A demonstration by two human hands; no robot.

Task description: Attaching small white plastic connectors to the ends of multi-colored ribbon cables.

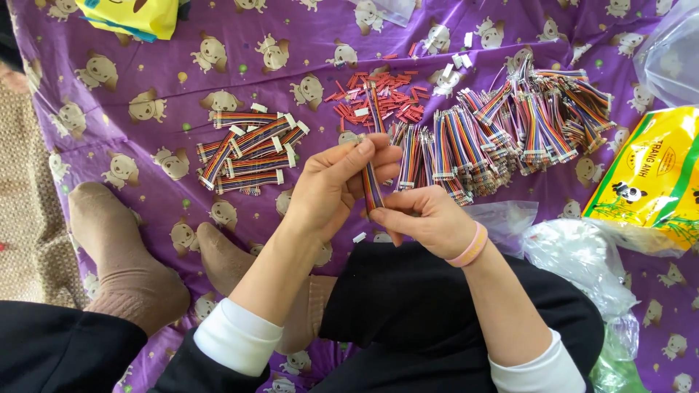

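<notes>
Seated person, viewed from above, legs crossed on a purple sheet (306, 44) printed with cartoon dogs. Left hand (336, 182) is raised over the lap, thumb and forefingers pressed together, pinching the upper part of a multicoloured ribbon cable (372, 185) that stands near upright between both hands. Right hand (428, 217) sits just below and to the right, fingers curled and closed on the cable's lower end; a pink wristband (472, 246) circles that wrist. The cable is thus held at both ends, above the dark trousers (422, 306), clear of the sheet. Just beyond the hands, a large loose heap of like cables (510, 127) spreads across the sheet to the right. To the left of the hands, well apart from the heap, lies a smaller pile (251, 149) of cables with white connectors at the ends, laid roughly parallel. Between the two, further away, is a scatter of small red pieces (382, 98), with a few white connectors (460, 60) near it. A yellow and green packet (652, 182) lies at the right edge, with crumpled clear plastic bags (582, 255) beside it. A second yellow packet (135, 16) is at the top left. Two feet in brown socks (124, 255) rest on the sheet at lower left. White cuffs show at both sleeves.
</notes>
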